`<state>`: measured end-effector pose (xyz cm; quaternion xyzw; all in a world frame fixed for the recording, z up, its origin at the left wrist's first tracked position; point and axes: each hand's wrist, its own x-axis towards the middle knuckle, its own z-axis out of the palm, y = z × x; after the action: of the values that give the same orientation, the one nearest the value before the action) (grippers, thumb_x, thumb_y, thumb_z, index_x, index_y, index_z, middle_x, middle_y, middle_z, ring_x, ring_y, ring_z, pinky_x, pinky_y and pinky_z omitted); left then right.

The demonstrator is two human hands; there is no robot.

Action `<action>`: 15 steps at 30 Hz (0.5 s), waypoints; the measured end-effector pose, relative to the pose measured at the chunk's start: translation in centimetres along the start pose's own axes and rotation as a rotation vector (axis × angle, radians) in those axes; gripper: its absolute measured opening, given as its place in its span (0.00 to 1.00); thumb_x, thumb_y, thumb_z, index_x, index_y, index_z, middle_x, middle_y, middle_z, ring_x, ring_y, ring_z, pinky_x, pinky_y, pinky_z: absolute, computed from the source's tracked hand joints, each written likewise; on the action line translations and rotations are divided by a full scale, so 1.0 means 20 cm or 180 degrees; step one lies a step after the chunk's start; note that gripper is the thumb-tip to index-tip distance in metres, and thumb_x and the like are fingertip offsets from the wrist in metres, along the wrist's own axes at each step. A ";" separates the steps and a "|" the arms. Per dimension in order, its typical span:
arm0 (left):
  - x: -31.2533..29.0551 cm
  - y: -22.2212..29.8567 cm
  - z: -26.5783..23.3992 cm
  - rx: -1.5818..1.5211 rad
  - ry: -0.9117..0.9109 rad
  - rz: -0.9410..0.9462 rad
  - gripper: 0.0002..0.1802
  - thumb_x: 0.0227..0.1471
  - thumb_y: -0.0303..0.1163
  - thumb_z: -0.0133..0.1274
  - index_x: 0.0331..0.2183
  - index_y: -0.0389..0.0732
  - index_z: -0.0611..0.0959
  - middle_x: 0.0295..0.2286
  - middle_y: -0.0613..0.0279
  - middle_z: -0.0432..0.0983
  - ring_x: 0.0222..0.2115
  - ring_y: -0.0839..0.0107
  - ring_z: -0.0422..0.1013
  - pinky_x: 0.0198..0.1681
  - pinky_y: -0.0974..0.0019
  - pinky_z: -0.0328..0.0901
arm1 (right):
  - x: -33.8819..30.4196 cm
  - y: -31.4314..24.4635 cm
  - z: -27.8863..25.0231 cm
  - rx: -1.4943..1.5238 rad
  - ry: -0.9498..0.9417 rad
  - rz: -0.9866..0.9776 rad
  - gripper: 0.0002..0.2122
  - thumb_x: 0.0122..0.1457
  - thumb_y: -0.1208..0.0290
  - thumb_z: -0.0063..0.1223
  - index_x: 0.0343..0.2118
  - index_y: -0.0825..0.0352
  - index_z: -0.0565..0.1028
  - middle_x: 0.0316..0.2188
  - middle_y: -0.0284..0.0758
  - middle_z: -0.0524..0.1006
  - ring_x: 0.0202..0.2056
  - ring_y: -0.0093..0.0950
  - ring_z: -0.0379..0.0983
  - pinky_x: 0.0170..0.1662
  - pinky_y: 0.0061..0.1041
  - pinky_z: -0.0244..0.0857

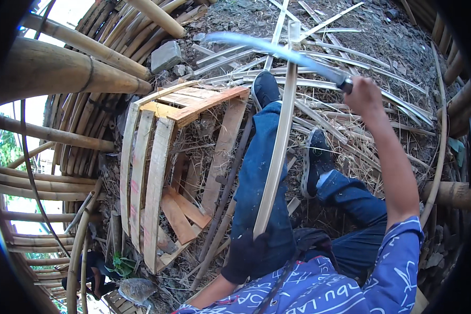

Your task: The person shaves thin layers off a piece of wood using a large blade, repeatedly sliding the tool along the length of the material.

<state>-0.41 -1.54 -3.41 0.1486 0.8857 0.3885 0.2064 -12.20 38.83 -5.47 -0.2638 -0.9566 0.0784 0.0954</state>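
Note:
My left hand [244, 255], in a dark glove, is closed around the lower end of a long split bamboo strip [281, 146]. The strip runs up and away over my jeans-clad leg, past my left shoe. In my bare right hand [365, 98], raised at the right, is the dark handle of a machete [267, 46]. Its long blade, slightly blurred, points left and crosses in front of the strip near the far end. Whether blade and strip touch, I cannot tell.
Loose split bamboo strips [361, 55] litter the ground ahead and to the right. At my left stands a slatted wooden crate [159, 183], with a concrete block [166, 56] beyond it. Bamboo poles [68, 73] line the left side. Another person [97, 269] is partly visible at lower left.

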 end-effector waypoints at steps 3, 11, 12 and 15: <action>0.03 0.03 -0.01 -0.0304 -0.0009 -0.0131 0.13 0.50 0.34 0.54 0.22 0.34 0.78 0.11 0.55 0.68 0.12 0.71 0.67 0.16 0.65 0.57 | -0.01 0.02 -0.01 0.0357 0.0480 -0.0244 0.05 0.45 0.73 0.50 0.23 0.69 0.75 0.19 0.46 0.76 0.25 0.43 0.75 0.30 0.39 0.68; 0.02 -0.07 -0.04 0.0560 -0.0134 0.0467 0.12 0.52 0.33 0.50 0.23 0.35 0.78 0.14 0.60 0.70 0.16 0.74 0.67 0.19 0.66 0.60 | -0.65 -0.30 -0.02 0.2160 0.0085 -0.0634 0.06 0.38 0.76 0.57 0.17 0.65 0.71 0.15 0.40 0.73 0.19 0.37 0.73 0.21 0.32 0.65; 0.02 -0.07 -0.03 0.0211 -0.0190 0.0061 0.07 0.51 0.31 0.50 0.27 0.39 0.80 0.15 0.58 0.70 0.17 0.68 0.68 0.20 0.63 0.60 | -0.72 -0.34 -0.04 0.2194 0.0061 -0.0751 0.06 0.36 0.76 0.58 0.17 0.65 0.70 0.15 0.40 0.73 0.19 0.38 0.73 0.22 0.32 0.65; 0.03 -0.06 -0.03 -0.0100 -0.0177 -0.0009 0.07 0.51 0.30 0.50 0.32 0.42 0.81 0.17 0.54 0.69 0.18 0.62 0.70 0.20 0.60 0.61 | -0.91 -0.42 -0.07 0.2110 -0.0020 -0.1103 0.08 0.32 0.74 0.58 0.17 0.63 0.70 0.14 0.38 0.72 0.18 0.39 0.71 0.22 0.35 0.64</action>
<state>-1.27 -2.37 -4.07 0.1549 0.8736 0.3977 0.2338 -0.67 22.38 -5.09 -0.0525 -0.9101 0.3674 0.1845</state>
